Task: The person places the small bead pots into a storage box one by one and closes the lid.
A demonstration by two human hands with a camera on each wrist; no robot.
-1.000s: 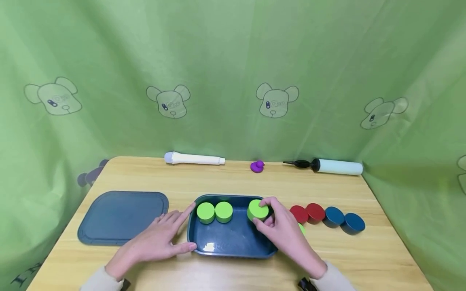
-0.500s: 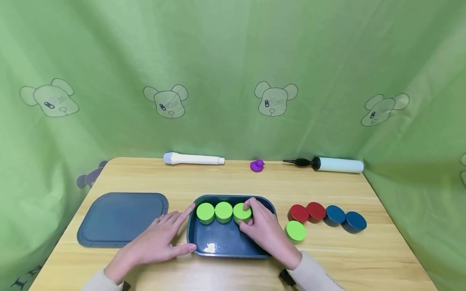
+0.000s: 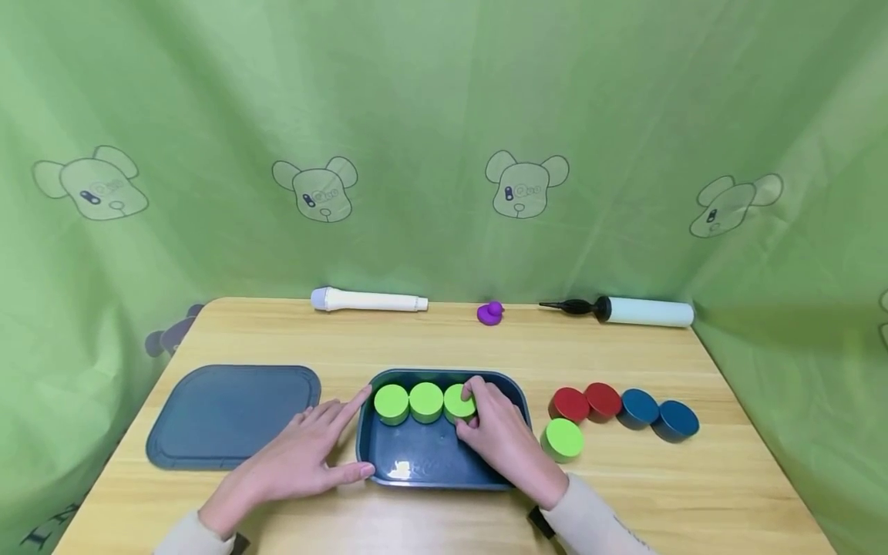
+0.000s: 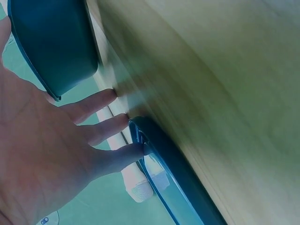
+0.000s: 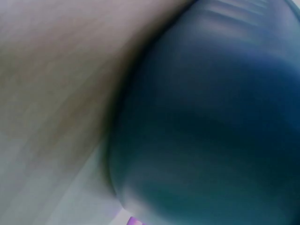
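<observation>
Three lime-green round blocks stand in a row along the far side of a dark blue tray [image 3: 444, 484]. My right hand [image 3: 502, 439] reaches over the tray's right side and pinches the rightmost green block [image 3: 456, 402] between thumb and fingers. Left of it are the middle green block [image 3: 426, 401] and the left green block [image 3: 391, 404]. With fingers spread, my left hand [image 3: 298, 455] touches the tray's left rim at index finger and thumb. The left wrist view shows that palm beside the tray wall [image 4: 56, 47]. The right wrist view holds mostly the tray's outer side [image 5: 201, 122].
Right of the tray lie another green block [image 3: 563, 440], two red blocks [image 3: 602, 401] and two blue blocks [image 3: 675, 421]. A dark blue lid [image 3: 232, 416] lies left. Along the back are a white microphone [image 3: 371, 301], a purple duck [image 3: 490, 313] and a hand pump [image 3: 645, 311].
My right hand has carried the third green block leftward and down beside the other two in the tray. Over the last half second it has barely moved. The left hand stays put.
</observation>
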